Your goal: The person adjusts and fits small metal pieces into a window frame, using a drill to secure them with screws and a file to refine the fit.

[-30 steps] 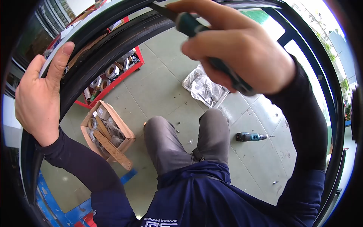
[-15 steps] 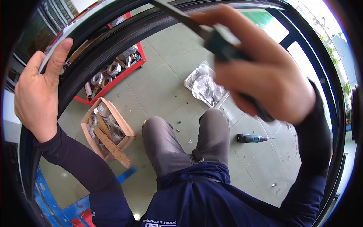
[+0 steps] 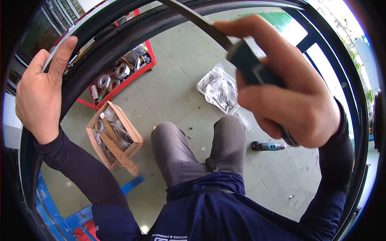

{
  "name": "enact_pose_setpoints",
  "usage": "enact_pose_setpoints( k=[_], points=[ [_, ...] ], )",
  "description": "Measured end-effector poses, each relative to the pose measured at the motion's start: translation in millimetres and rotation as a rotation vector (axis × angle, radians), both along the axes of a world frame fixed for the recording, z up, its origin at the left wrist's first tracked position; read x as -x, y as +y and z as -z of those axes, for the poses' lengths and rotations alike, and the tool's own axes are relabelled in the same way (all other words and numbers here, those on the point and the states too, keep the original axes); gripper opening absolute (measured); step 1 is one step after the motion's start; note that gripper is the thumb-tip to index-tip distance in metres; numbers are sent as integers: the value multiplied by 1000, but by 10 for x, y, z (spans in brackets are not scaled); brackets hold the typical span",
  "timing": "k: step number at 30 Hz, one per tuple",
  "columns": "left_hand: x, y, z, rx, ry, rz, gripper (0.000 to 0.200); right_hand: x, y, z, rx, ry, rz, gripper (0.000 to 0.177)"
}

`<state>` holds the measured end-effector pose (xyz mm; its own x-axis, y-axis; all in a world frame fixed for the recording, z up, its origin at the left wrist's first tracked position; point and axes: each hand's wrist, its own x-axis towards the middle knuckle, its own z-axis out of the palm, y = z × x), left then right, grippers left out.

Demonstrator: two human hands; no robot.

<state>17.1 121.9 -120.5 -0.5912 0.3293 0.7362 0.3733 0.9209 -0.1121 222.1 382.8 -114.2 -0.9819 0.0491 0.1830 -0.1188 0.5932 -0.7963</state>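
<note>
At the upper right, my right hand [image 3: 293, 88] is wrapped round the dark green handle of a long-bladed hand tool [image 3: 253, 64]. Its flat metal blade points up and left to the black frame [image 3: 237, 5] at the top of the view; the tip is out of sight. On the left, my left hand [image 3: 42, 88] grips the edge of the black frame, thumb on the near side and fingers bent behind it. A thin pale strip lies along the frame edge under those fingers.
A red cart [image 3: 132, 76] holds tape rolls and small parts. Below it is a cardboard box [image 3: 138, 145] with scraps and a tape roll. A tray with clear plastic [image 3: 219, 88] and a cordless drill [image 3: 267, 146] lie on the tiled floor. Blue metal bars [image 3: 80, 217] stand lower left.
My right hand has moved slightly right and down with the tool, and more of the blade shows. My left hand keeps its grip in nearly the same place.
</note>
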Motion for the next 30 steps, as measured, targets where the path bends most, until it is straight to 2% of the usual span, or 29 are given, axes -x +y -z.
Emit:
enact_pose_setpoints(
  k=[3,7,8,10,11,15,19,20,21,22,23,25,26,27,28,30],
  points=[
    [-1,-3,6,32,113,27,69,338,260,121,-313,188,-98,52],
    [19,-37,23,29,70,8,69,54,61,13,-144,87,-75,44],
    [51,-42,55,17,108,31,69,68,67,35,-193,121,-88,42],
    [-3,-10,-16,40,12,-8,69,315,222,129,-417,276,-140,39],
    [-1,14,6,19,122,46,70,385,266,151,-479,314,-153,37],
    [-22,-5,-7,1,27,2,73,172,136,115,-511,350,-175,30],
    [-75,39,-54,28,-4,-56,72,350,190,163,-880,623,-315,23],
    [-99,40,-54,12,15,-2,73,424,229,149,-917,670,-353,21],
    [-105,34,-81,26,0,-32,72,426,217,135,-877,675,-381,19],
    [-115,21,-82,46,-26,-65,71,362,193,113,-817,645,-370,29],
    [-131,17,-75,44,-34,-46,70,214,166,87,-584,520,-321,38],
    [-171,48,-93,21,-27,-3,68,-118,142,161,171,187,-222,56],
    [-215,82,-110,-4,-48,11,65,-415,58,129,743,-238,3,77],
    [-208,85,-107,-17,-33,51,64,-605,146,268,901,-199,1,76],
    [-196,89,-96,-28,-14,87,63,-851,258,371,961,-270,58,73],
    [-244,152,-116,-46,-6,116,60,-1295,507,974,961,-193,144,76]
  ],
)
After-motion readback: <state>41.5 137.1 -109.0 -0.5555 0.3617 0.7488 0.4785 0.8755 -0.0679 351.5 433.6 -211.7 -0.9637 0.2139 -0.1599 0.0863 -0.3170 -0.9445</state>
